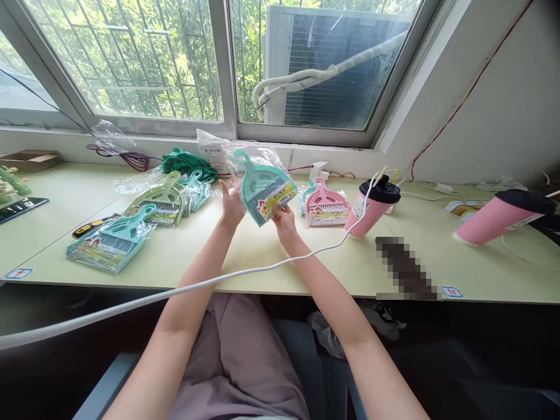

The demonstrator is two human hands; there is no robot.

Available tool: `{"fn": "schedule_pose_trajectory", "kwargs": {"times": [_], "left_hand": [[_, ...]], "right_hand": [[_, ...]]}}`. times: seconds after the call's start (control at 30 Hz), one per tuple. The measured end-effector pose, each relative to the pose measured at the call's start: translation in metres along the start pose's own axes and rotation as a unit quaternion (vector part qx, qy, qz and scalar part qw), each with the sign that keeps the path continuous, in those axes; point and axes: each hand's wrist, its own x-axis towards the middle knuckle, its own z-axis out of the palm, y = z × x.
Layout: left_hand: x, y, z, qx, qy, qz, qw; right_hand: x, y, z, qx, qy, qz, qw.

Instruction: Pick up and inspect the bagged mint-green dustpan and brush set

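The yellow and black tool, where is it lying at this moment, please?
In the head view, the tool lies on the left of the table, just behind the front turquoise dustpan set and left of the olive-green one.

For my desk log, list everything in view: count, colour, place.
Table: 1, pale green, centre
Held dustpan set: 1, turquoise, centre
Other dustpan sets: at least 5, turquoise, green, pink, left and right
Cups: 2, pink, right
Cutter: 1, yellow and black, left
Bundle: 1, green, back
Wires: several, dark, back left
Box: 1, brown, far left
Plastic bags: several, clear, back
Cable: 1, white, across foreground
Stickers: 2, blue and white, front edge
Window: 1, grey frame, behind
Outdoor unit: 1, grey, outside
Chair: 1, blue, below
Trousers: 1, mauve, below
Left hand: 1, bare, beside set
Right hand: 1, bare, gripping set
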Motion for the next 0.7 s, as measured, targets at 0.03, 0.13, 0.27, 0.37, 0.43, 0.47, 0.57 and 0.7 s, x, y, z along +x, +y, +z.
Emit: {"fn": "schedule_pose_trajectory", "kwargs": {"times": [0.03,0.13,0.27,0.37,0.43,0.47,0.57,0.7], "left_hand": [[-0.003,0.005,0.002,0.018,0.003,0.007,1.000],[-0.015,0.009,0.014,0.115,-0.032,0.022,0.993],[-0.025,-0.001,0.031,0.199,-0.083,0.051,0.975],[-0.025,-0.011,0.034,0.213,-0.078,0.046,0.973],[-0.023,-0.015,0.034,0.210,-0.056,0.051,0.975],[-0.023,-0.017,0.033,0.208,-0.040,0.056,0.976],[-0.023,-0.020,0.035,0.208,0.014,0.077,0.975],[-0.025,-0.025,0.038,0.214,0.055,0.111,0.969]], "right_hand": [[0.001,-0.002,-0.001,0.009,0.016,-0.009,1.000],[0.004,-0.007,-0.004,0.025,0.047,-0.025,0.998],[0.005,-0.010,-0.005,0.029,0.074,-0.027,0.996],[0.006,-0.010,-0.004,0.028,0.091,-0.022,0.995],[0.004,-0.011,-0.003,0.027,0.084,-0.019,0.996],[0.004,-0.011,-0.003,0.027,0.076,-0.016,0.997],[0.001,-0.012,-0.003,0.033,0.049,0.001,0.998],[0.001,-0.015,-0.004,0.030,0.040,0.021,0.999]]}}
